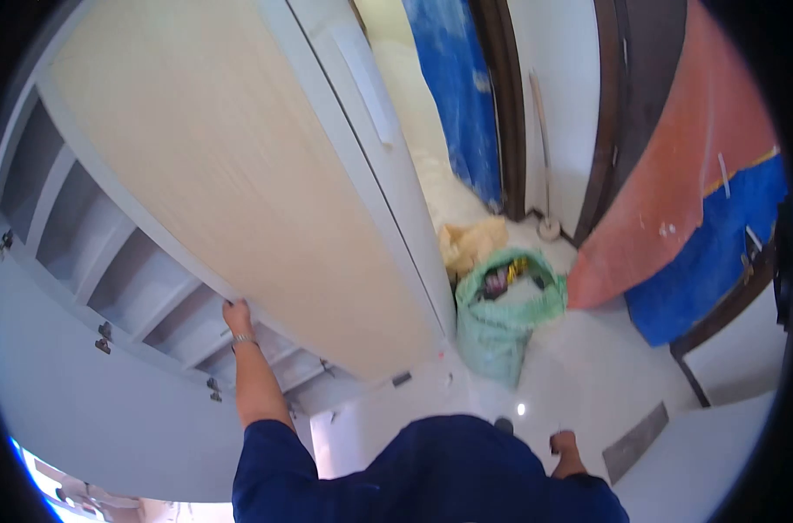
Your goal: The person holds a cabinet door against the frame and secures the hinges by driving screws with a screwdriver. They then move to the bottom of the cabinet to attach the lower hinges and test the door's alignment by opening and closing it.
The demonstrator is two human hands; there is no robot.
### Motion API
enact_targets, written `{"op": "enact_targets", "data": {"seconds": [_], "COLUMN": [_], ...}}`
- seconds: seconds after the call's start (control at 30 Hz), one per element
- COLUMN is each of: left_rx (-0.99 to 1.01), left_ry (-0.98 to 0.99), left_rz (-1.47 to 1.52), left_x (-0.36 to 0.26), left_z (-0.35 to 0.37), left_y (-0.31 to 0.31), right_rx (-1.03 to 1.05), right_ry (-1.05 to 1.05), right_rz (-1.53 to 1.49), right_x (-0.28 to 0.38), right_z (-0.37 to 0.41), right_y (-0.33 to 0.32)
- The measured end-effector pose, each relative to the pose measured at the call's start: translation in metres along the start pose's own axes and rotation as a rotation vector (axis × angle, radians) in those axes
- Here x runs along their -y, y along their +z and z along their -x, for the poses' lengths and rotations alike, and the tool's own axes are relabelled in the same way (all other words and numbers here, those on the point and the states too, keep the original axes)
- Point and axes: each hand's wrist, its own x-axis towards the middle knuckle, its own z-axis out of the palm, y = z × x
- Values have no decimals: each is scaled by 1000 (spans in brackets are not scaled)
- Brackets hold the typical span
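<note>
My left hand [237, 317], with a band at its wrist, reaches out to the white front edge of a light wood-grain cabinet panel [231, 166]. Its fingers are curled over that edge, beside the white shelves [105, 266] of the cabinet. On the left a white cabinet door [109, 410] with metal hinges [105, 338] stands swung out. Low at the right side of my body hangs my right hand [565, 443], its fingers closed. Something small and dark shows at those fingers, too small to name.
A green woven sack [492, 344] with mixed items stands on the glossy floor, a yellowish bag [473, 242] behind it. Blue sheeting [457, 96] and red sheeting [658, 200] cover parts of doorways. A long stick [543, 148] leans against the wall. A small dark piece [402, 380] lies near the cabinet.
</note>
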Motion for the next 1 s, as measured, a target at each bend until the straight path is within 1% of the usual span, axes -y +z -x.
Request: {"op": "enact_targets", "data": {"seconds": [0.07,0.1,0.13,0.17,0.2,0.23,0.27,0.3,0.4,0.43,0.53,0.63,0.7,0.73,0.83,0.9,0.93,0.97,1.0], "left_rx": [-31,7,45,53,57,42,20,-5,16,44,102,113,118,125,119,101,158,199,225], "left_ry": [-48,-58,-70,-117,-155,-164,-167,-165,-171,-160,-140,-149,-179,-180,-172,-167,-150,-115,-61], "left_rz": [64,67,67,51,41,24,12,12,116,128,144,81,-8,3,31,31,14,16,33], "left_x": [-18,-24,-29,-37,-49,-62,-77,-84,-85,-83,-79,-78,-76,-73,-79,-91,-84,-72,-65], "left_z": [4,3,5,10,17,25,35,41,42,42,39,34,28,28,33,54,54,47,35], "left_y": [1,0,-3,-5,-5,-6,-5,0,2,3,6,2,-1,-2,-6,-1,-6,-11,-15], "right_rx": [-161,-55,-151,-72,-122,-129,-99,-224,-209,-152,-164,-128,-158,-177,-191,-178,-186,-210,-185], "right_ry": [6,227,191,120,96,228,522,542,483,540,503,517,536,544,527,419,360,338,169], "right_rz": [-131,-546,-412,-322,-369,-688,-1147,-1280,-1165,-1255,-1132,-1325,-1257,-1220,-1326,-977,-801,-692,-430], "right_x": [-4,-1,-7,-5,-3,5,23,26,35,39,44,44,44,43,39,34,31,30,21], "right_z": [-9,0,-16,-10,-9,0,22,15,26,32,30,32,30,30,16,12,8,2,-19], "right_y": [21,8,40,31,33,26,-10,11,10,6,13,9,5,3,8,11,9,17,48]}}
